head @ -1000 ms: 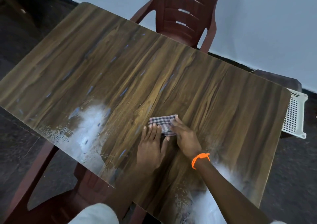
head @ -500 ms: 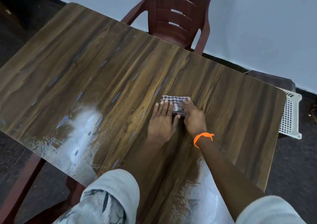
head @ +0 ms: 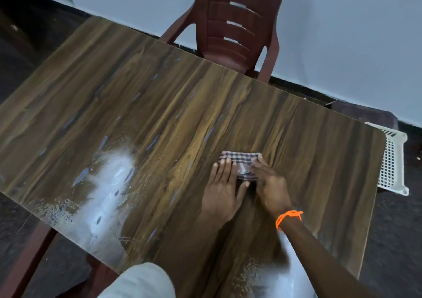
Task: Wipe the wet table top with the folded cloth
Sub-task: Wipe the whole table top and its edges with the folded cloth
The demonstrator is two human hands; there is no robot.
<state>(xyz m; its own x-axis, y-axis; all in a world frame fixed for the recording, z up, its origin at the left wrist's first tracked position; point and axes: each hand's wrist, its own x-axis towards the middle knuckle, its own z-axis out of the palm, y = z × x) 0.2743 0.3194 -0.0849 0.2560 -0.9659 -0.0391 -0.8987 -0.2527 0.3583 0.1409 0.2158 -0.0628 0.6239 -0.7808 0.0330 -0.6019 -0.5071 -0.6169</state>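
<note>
Both hands press flat on a folded checked cloth (head: 239,164) that lies on the wood-grain bench (head: 159,119), right of the frame's centre. The left hand (head: 220,193) rests palm down with its fingers (head: 225,167) stretched out straight and together, their tips on the near-left part of the cloth, the thumb angled toward the other hand. The right hand (head: 270,187) lies just beside it, its fingers (head: 257,160) also extended and laid over the cloth's right half; neither hand curls around the fabric, they only bear down on it. An orange thread band (head: 288,217) circles the right wrist.

Wet, pale glare spreads over the bench in the lower left of the frame (head: 107,197) and again at the bottom edge, under the right forearm (head: 280,277). Thin bluish streaks scatter across the left half of the surface.

A dark red plastic chair (head: 235,23) stands at the bench's far side, in the upper centre, against a pale wall. A white perforated basket (head: 391,160) sits beyond the bench's right end. A light sleeve (head: 141,281) shows at the bottom edge.
</note>
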